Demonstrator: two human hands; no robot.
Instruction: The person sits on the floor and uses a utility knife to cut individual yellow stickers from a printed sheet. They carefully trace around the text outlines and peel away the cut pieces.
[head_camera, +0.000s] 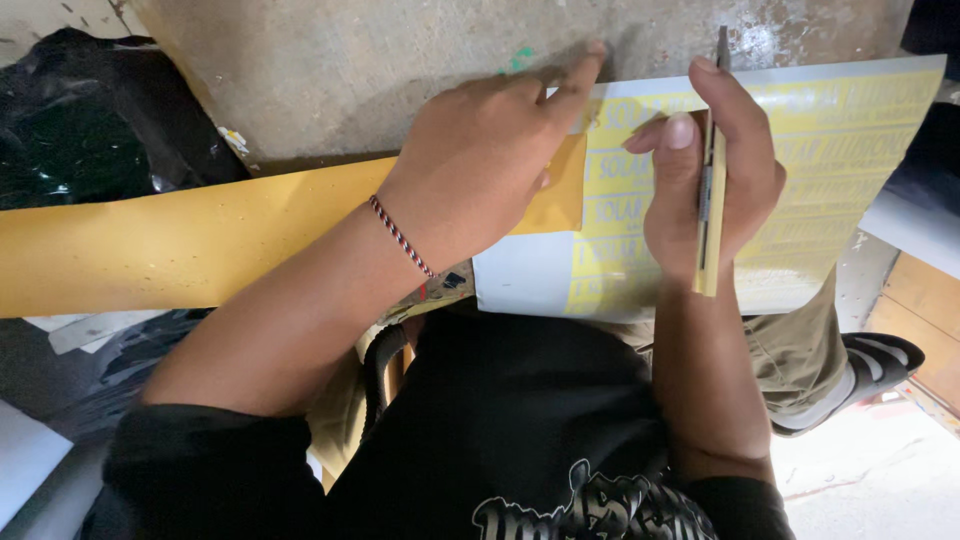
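A white backing sheet with yellow cut vinyl lettering (840, 140) lies across my lap. My left hand (480, 165) rests on its left part, forefinger stretched to the top edge, pressing a peeled yellow vinyl strip (150, 240) that trails off to the left. My right hand (715, 170) is closed around a slim yellow utility knife (710, 200), held upright with its blade tip above the sheet's top edge. A braided red and dark bracelet sits on my left wrist.
A rough concrete surface (380, 60) lies beyond the sheet. Black plastic sheeting (80, 120) is bunched at the upper left. My sandalled foot (860, 375) is at the right, beside a wooden board (925, 320). White sheets lie at the lower left.
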